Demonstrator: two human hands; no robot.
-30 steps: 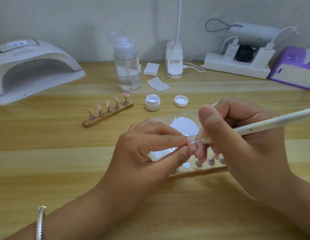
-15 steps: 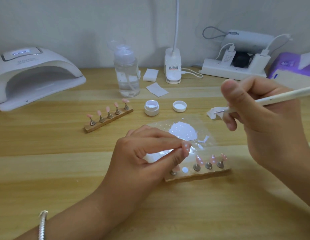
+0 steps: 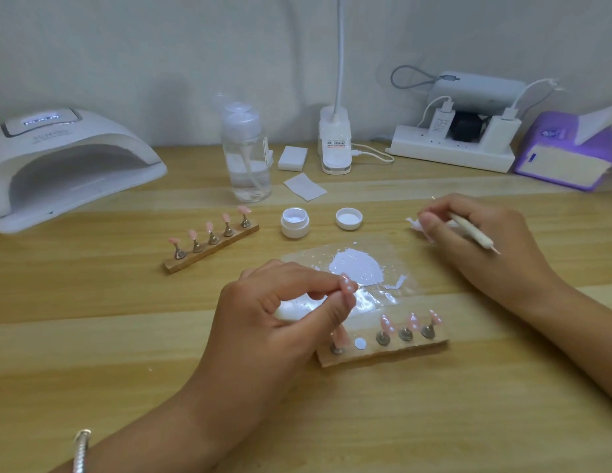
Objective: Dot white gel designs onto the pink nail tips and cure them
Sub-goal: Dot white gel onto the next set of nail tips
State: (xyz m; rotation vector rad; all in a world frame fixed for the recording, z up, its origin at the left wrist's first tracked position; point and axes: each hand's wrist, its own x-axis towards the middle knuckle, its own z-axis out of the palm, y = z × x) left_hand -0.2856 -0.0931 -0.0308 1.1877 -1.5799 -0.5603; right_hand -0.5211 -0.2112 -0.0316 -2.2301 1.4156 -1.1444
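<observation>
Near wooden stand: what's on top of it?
On the stand: four metal holders with pink tips and one bare white disc. The left hand covers part of the leftmost tip, so dots there cannot be seen.

Bright, even indoor light, soft, from overhead around 12 o'clock; lamp stem (image 3: 339, 63) runs out of frame there. Hard white glare on clear film (image 3: 373, 298) at centre, hotspot at 3 o'clock of left hand (image 3: 263, 322). Shadows soft and short; faint grey patch on wall (image 3: 161, 46) at 10 o'clock of bottle (image 3: 246, 155). Cure lamp (image 3: 69, 158) display glows blue-white, 10 o'clock. Wide-angle bend: table (image 3: 93, 336) back edge curves, power strip (image 3: 451, 153) at 1 o'clock tilts. Purple box (image 3: 564, 155) at 2 o'clock smeared. Right hand (image 3: 485, 240) and pen (image 3: 472, 233) slightly soft. Nail tip (image 3: 345, 279) dots readable.
</observation>
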